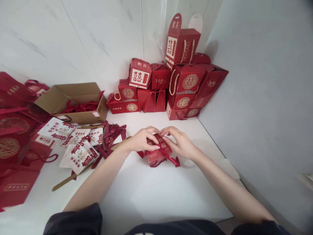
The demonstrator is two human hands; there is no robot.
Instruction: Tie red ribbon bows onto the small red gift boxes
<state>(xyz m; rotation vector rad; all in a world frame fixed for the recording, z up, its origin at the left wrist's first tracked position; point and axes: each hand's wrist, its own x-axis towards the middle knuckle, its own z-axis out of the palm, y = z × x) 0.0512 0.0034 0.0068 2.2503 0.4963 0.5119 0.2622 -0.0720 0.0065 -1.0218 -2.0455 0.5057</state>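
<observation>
Pinching a red ribbon over a small red box, left hand and right hand curled inward, fingertips nearly meeting, forearms angled in, likely for a taut hold. Box sitting mid-white surface, paper tags left, red boxes cornered behind.

**Head-worn camera, facing forward and down**
From head height, it looks closely over the left hand and right hand at a red gift box on the white worktop, toward a wall corner; the edges seem stretched, probably by a wide lens.
</observation>
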